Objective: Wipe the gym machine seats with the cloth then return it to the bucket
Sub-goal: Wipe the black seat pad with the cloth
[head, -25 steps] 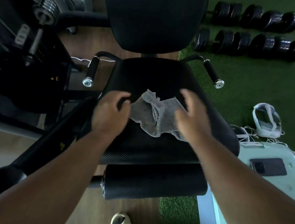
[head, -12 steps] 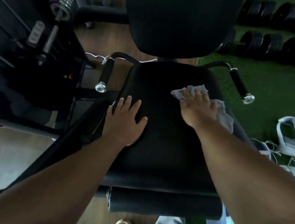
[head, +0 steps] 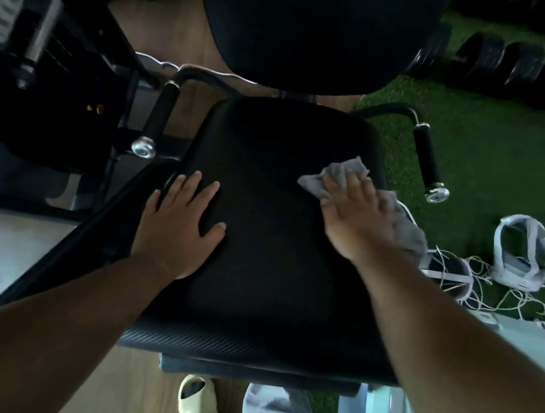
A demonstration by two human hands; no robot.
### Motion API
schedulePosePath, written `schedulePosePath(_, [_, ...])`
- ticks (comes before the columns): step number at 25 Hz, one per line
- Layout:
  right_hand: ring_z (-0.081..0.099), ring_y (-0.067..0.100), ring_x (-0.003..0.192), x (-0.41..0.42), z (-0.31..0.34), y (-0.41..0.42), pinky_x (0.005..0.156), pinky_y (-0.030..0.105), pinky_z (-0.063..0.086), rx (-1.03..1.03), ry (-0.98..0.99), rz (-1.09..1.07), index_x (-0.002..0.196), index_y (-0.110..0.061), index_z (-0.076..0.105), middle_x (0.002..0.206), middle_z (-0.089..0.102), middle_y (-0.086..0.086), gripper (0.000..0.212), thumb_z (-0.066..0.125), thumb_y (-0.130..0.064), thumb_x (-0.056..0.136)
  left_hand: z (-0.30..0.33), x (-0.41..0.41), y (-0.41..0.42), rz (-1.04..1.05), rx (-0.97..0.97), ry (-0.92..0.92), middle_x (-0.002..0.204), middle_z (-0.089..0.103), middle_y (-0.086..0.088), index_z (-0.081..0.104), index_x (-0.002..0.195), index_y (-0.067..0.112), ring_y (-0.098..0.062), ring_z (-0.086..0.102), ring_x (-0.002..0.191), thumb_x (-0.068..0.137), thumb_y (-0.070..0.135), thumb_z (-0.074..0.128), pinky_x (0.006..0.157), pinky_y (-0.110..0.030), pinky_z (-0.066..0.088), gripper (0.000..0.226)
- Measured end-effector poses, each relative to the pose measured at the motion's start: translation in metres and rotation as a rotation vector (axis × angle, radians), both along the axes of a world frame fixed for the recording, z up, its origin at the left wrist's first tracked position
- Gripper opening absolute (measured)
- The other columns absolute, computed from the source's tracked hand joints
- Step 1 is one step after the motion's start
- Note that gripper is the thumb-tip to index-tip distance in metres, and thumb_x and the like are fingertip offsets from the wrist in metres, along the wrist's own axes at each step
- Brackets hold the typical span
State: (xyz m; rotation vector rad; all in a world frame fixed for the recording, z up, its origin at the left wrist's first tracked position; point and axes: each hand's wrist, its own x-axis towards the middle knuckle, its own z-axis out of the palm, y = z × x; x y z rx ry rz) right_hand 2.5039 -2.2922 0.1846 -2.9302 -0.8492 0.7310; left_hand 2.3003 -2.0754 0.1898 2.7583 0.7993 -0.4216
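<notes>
The black padded machine seat [head: 287, 181] fills the middle of the head view, with its backrest [head: 315, 27] above. My right hand [head: 354, 219] presses flat on a grey cloth [head: 407, 235] at the seat's right side; the cloth sticks out beyond my fingertips and hangs over the right edge. My left hand [head: 180, 226] lies flat with fingers spread on the seat's left edge and holds nothing. No bucket shows in this view.
Two black grip handles [head: 156, 122] [head: 427, 159] flank the seat. Dark weight plates [head: 518, 68] lie on green turf at the upper right. A white headset [head: 520, 258] with tangled cables sits right. A pale box [head: 520, 340] stands at the lower right, a weight stack [head: 37, 26] left.
My right hand took the cloth from the seat's middle to its right side and now presses it a little nearer to me. My left hand let go of the cloth and lies flat.
</notes>
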Motion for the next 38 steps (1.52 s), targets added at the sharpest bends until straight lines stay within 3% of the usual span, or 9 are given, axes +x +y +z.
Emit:
schedulePosePath(6, [0.010,0.019,0.152,-0.117,0.046,-0.054,0.122,0.044,0.008,0.218,0.098,0.408,0.153,-0.044,0.021,0.165,0.013,-0.008,0.055,0.026,-0.044,0.099,-0.001,0.003,0.002,0.001,-0.017,-0.012,0.167,0.004,0.006,0.016,0.156,0.036,-0.014,0.000,0.153,0.094,0.055,0.036,0.123,-0.049,0.006,0.068])
schedulePosePath(10, [0.005,0.020,0.152,-0.072,0.030,-0.140,0.122,0.045,0.012,0.061,-0.016,0.104,0.156,-0.039,0.013,0.166,0.001,-0.005,0.063,0.014,-0.044,0.093,-0.001,0.000,0.001,0.003,-0.013,-0.036,0.167,0.006,0.005,0.018,0.156,0.036,-0.015,0.001,0.153,0.095,0.056,0.035,0.122,-0.049,0.006,0.066])
schedulePosePath(14, [0.016,0.035,0.150,-0.067,0.015,-0.077,0.119,0.051,0.019,0.061,-0.128,-0.173,0.156,-0.020,0.019,0.164,0.015,0.012,0.065,0.018,-0.041,0.094,-0.003,0.001,0.002,-0.002,-0.053,-0.081,0.166,0.014,0.001,0.026,0.155,0.032,-0.018,0.007,0.153,0.095,0.055,0.040,0.122,-0.049,0.009,0.065])
schedulePosePath(19, [-0.002,0.016,0.153,-0.192,0.038,-0.115,0.123,0.039,0.000,0.232,-0.061,0.050,0.156,-0.037,0.010,0.166,0.001,-0.006,0.059,0.016,-0.042,0.098,0.022,-0.041,-0.005,-0.019,-0.219,-0.199,0.160,0.033,-0.001,0.049,0.145,0.023,-0.018,0.022,0.150,0.096,0.041,0.055,0.120,-0.038,0.020,0.052])
schedulePosePath(26, [0.022,0.033,0.148,-0.095,0.030,-0.164,0.118,0.041,0.025,0.187,-0.059,-0.152,0.156,-0.024,0.025,0.161,0.022,0.013,0.070,0.043,-0.001,0.092,0.024,-0.101,-0.024,-0.132,0.019,-0.187,0.160,0.034,-0.002,0.041,0.150,0.026,-0.022,0.027,0.149,0.099,0.044,0.045,0.118,-0.050,0.024,0.054])
schedulePosePath(29, [0.049,0.012,0.123,-0.073,0.035,-0.154,0.100,0.021,0.040,0.561,0.207,-0.369,0.125,-0.030,0.063,0.134,0.056,0.001,0.046,0.040,-0.001,0.097,0.017,-0.101,-0.028,-0.089,0.058,-0.243,0.158,0.037,0.003,0.045,0.148,0.029,-0.018,0.029,0.148,0.098,0.041,0.049,0.118,-0.047,0.025,0.051])
schedulePosePath(32, [0.055,0.023,0.085,-0.083,0.030,-0.178,0.076,0.029,0.042,0.737,0.324,-0.813,0.082,-0.014,0.064,0.084,0.060,0.014,0.037,0.043,-0.037,0.102,0.010,-0.106,-0.035,-0.067,0.078,-0.331,0.155,0.042,0.003,0.050,0.144,0.029,-0.019,0.034,0.146,0.098,0.037,0.054,0.117,-0.047,0.028,0.047])
schedulePosePath(36, [0.061,0.010,0.066,-0.143,0.009,-0.190,0.059,0.024,0.050,0.965,0.073,-0.835,0.120,-0.017,0.059,0.081,0.065,0.001,0.032,0.037,-0.034,0.104,0.004,-0.106,-0.027,-0.044,0.023,-0.388,0.154,0.043,0.011,0.051,0.140,0.039,-0.012,0.033,0.145,0.095,0.052,0.048,0.118,-0.044,0.028,0.047])
schedulePosePath(38, [0.057,0.018,0.111,-0.176,-0.015,-0.182,0.091,0.033,0.048,0.890,-0.253,-0.642,0.139,-0.020,0.046,0.123,0.060,0.010,0.041,0.031,-0.031,0.103,-0.005,-0.107,-0.019,-0.033,-0.007,-0.416,0.152,0.042,0.019,0.046,0.133,0.060,-0.011,0.034,0.144,0.086,0.068,0.036,0.117,-0.045,0.028,0.048])
